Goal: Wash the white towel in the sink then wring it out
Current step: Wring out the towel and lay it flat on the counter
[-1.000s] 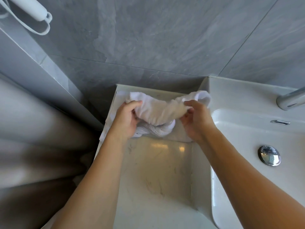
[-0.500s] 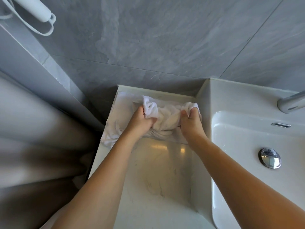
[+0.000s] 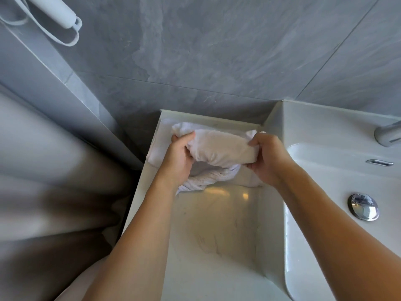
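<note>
Both hands, left [image 3: 179,158] and right [image 3: 268,158], grip the bunched towel [image 3: 219,147] over the desk [image 3: 217,235] left of the sink [image 3: 338,174]; washing and wringing apparently remain.

My pale marble worktop [image 3: 208,246] runs away from me to the grey tiled wall. The white towel [image 3: 219,148] lies bunched at its far edge, spilling over the far left corner. The white sink [image 3: 325,131] stands along its right edge.

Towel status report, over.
Left hand and right hand both grip white towel. Towel bunched over counter, beside sink. Nothing blocking.
</note>
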`<control>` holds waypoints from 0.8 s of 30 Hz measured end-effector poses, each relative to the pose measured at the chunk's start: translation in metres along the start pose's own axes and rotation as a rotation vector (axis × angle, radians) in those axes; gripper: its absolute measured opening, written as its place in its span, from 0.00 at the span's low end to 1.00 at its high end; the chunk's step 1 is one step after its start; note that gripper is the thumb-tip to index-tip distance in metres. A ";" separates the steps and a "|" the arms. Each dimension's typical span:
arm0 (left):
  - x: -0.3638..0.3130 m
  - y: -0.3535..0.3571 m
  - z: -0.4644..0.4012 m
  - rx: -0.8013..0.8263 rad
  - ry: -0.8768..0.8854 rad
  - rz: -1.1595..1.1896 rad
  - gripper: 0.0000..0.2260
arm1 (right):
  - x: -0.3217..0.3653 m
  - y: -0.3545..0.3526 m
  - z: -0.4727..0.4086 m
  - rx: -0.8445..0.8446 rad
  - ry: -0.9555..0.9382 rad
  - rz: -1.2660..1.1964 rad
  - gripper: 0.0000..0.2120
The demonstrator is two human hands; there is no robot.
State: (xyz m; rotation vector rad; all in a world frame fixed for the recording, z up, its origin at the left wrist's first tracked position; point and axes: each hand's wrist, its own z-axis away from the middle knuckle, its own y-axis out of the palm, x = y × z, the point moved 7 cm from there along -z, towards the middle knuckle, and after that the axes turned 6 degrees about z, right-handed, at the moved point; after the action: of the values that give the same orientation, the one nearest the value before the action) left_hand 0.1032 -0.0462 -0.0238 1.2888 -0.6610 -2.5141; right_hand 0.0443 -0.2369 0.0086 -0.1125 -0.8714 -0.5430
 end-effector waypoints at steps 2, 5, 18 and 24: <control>0.006 0.003 0.003 0.099 -0.015 -0.021 0.29 | -0.009 -0.001 0.006 0.106 0.063 -0.015 0.18; 0.008 0.008 0.006 -0.005 -0.002 -0.367 0.25 | -0.016 0.002 0.012 0.195 -0.024 0.022 0.23; -0.004 -0.006 -0.005 -0.188 0.000 0.117 0.19 | 0.000 -0.015 0.014 -0.089 0.019 0.007 0.11; 0.033 -0.001 0.001 -0.094 -0.116 -0.149 0.23 | -0.021 -0.013 0.015 0.087 -0.040 0.343 0.38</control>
State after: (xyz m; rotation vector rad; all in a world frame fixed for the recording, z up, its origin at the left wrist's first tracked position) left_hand 0.0834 -0.0588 -0.0470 1.2075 -0.4793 -2.7213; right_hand 0.0167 -0.2350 0.0008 -0.1894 -0.8899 -0.1823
